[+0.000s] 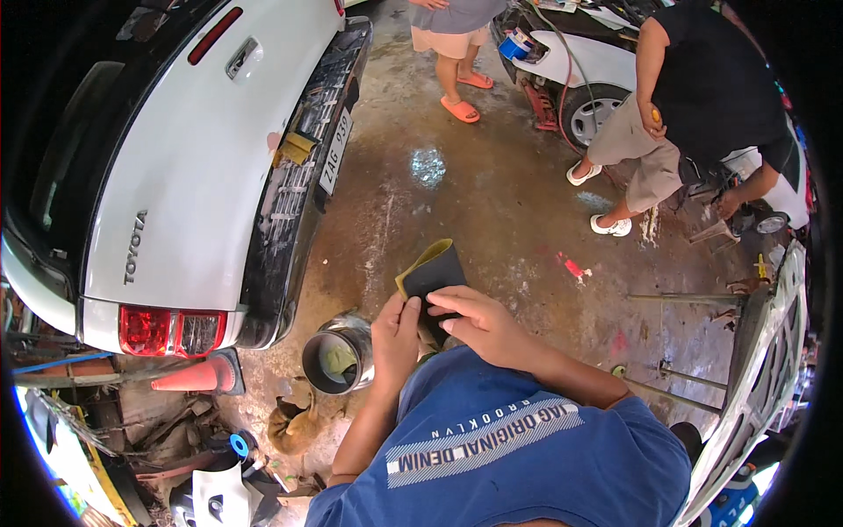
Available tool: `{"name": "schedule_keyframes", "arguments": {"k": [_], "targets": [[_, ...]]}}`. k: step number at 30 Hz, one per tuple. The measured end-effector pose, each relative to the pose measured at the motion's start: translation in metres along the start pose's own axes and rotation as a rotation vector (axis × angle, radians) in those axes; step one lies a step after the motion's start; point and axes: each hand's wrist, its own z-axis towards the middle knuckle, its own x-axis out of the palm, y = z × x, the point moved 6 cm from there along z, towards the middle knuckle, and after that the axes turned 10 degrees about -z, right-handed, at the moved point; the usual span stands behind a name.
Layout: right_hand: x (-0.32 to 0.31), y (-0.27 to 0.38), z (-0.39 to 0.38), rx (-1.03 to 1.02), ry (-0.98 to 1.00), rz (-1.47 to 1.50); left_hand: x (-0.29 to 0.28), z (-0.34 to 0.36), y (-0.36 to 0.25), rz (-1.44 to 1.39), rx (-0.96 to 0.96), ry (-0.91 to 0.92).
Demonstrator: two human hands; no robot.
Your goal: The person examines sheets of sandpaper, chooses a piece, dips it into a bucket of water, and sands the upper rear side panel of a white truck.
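Before my chest is a folded sheet of sandpaper (436, 270), dark grey on one face and yellowish on the other. My left hand (397, 341) pinches its lower left edge between thumb and fingers. On its right side, my right hand (488, 327) is closed, with thumb and fingertips at the sheet's dark face. Just left of my left hand, a metal pail (358, 336) stands on the floor with a pale green piece in it. A yellow-brown folded piece (297, 147) rests on the truck's rear bumper (285, 198).
A white pickup truck (189, 176) fills the left. Beside it lie an orange traffic cone (195, 376) and a curled-up dog (292, 428). Two people (448, 39) (716, 79) stand ahead near a white car (588, 61). A white panel on a stand (755, 369) is at right.
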Motion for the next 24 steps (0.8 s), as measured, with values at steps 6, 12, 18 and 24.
{"name": "schedule_keyframes", "arguments": {"k": [6,12,18,24], "targets": [[-0.038,0.000,0.000,0.041,-0.282,-0.140,-0.010,-0.006,-0.001,-0.055,-0.082,0.029],[-0.026,-0.033,0.008,0.334,-0.159,0.491,0.000,-0.018,-0.008,-0.122,-0.124,0.179],[-0.031,-0.028,0.006,0.315,-0.188,0.403,-0.003,-0.017,0.001,-0.272,-0.086,0.129],[-0.033,-0.024,0.007,0.310,-0.187,0.374,-0.003,-0.018,0.000,-0.226,-0.086,0.105]]}}
